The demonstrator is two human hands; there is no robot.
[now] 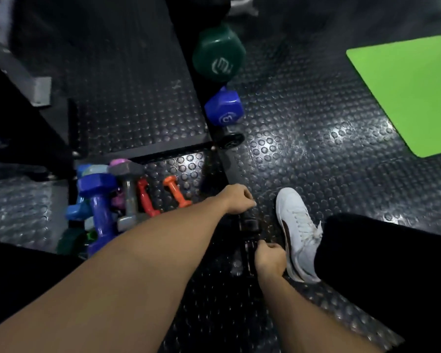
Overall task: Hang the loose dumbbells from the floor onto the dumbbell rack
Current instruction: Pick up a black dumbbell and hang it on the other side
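Far left: cluster of small dumbbells (107, 200) on the studded rubber floor (303, 154) — purple, blue, grey, red, orange, some upright, some leaning together. Centre: dumbbell rack (215, 118) upright, green dumbbell (218, 53) hung up top, blue dumbbell (223, 107) just below it. Black dumbbell (248, 224) low at rack base, dark and blurred, shape hard to read. Left hand (237, 200) fingers clamped on its far end; right hand (270, 258) fingers closed around its near end. White sneaker (297, 233) just beside right hand. Green mat (413, 93) far right, well apart.
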